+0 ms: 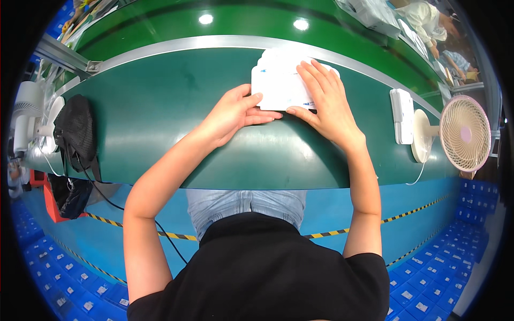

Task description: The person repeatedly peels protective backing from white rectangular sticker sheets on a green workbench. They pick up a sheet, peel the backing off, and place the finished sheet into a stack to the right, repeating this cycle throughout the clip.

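A loose stack of white flat packs (281,85) with rounded corners and small blue print lies on the green bench in front of me, some fanned out at its far side. My left hand (241,109) grips the stack's near left corner, thumb on top and fingers along and under the near edge. Across the right part of the stack rests my right hand (327,101), its fingers stretched out and the thumb at the near edge. It covers part of the packs' surface.
To the right stand a small pile of white flat packs (401,116) and a white-pink fan (465,134). A black mesh bag (77,131) and another fan (28,101) are at the left. Beyond the metal rail (214,41) runs a green belt (251,21). Other people work at the far side.
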`<action>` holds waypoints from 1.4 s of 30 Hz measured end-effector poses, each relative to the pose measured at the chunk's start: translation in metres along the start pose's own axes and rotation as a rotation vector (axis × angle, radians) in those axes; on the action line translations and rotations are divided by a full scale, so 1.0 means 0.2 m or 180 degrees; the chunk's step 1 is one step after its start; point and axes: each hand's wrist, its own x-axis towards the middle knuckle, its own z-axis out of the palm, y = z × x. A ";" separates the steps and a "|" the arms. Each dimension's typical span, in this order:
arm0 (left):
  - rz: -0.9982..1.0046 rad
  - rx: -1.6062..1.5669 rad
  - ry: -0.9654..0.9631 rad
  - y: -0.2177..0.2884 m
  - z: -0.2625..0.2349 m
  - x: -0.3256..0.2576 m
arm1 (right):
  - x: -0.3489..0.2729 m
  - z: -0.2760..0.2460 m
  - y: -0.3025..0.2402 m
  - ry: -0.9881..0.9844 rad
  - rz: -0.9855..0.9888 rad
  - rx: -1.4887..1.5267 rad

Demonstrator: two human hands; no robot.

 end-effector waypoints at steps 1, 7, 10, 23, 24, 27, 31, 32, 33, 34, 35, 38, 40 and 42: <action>0.0022 -0.0007 -0.0016 -0.01 0.00 0.00 | 0.00 0.00 -0.01 -0.0012 0.0007 0.0070; 0.0209 0.0085 0.0101 -0.06 -0.01 -0.03 | -0.03 0.01 -0.05 -0.0006 -0.0004 0.0299; 0.0167 0.0223 0.0110 -0.06 0.01 -0.05 | -0.05 0.00 -0.05 0.0079 0.0042 0.0320; 0.0179 0.0345 0.0259 -0.05 0.03 -0.08 | -0.07 -0.01 -0.03 0.0120 0.0044 0.0445; 0.0221 0.0368 0.0316 -0.05 0.03 -0.08 | -0.07 -0.01 -0.02 0.0151 0.0056 0.0449; 0.0382 0.0477 0.0408 -0.05 0.05 -0.08 | -0.07 -0.02 0.00 0.0284 0.0098 0.0458; 0.0781 0.0867 0.0307 -0.10 0.01 -0.09 | -0.06 -0.04 0.02 0.0648 0.0270 0.0529; 0.0903 0.0998 0.0278 -0.11 0.01 -0.09 | -0.06 -0.05 0.02 0.0759 0.0337 0.0563; 0.0922 0.0996 0.0298 -0.11 0.01 -0.09 | -0.07 -0.05 0.03 0.0828 0.0417 0.0775; 0.0942 0.0993 0.0320 -0.11 0.02 -0.10 | -0.08 -0.05 0.05 0.0896 0.0497 0.0987; 0.0962 0.0991 0.0342 -0.12 0.03 -0.10 | -0.08 -0.04 0.05 0.0963 0.0576 0.1200; 0.1039 0.1219 0.0265 -0.12 0.02 -0.10 | -0.08 -0.07 0.03 0.0947 0.1098 0.1742; 0.0988 0.1274 0.0219 -0.12 0.02 -0.10 | -0.09 -0.08 0.03 0.0848 0.1339 0.2151; 0.0965 0.1312 0.0190 -0.12 0.02 -0.11 | -0.10 -0.08 0.04 0.0858 0.1375 0.2523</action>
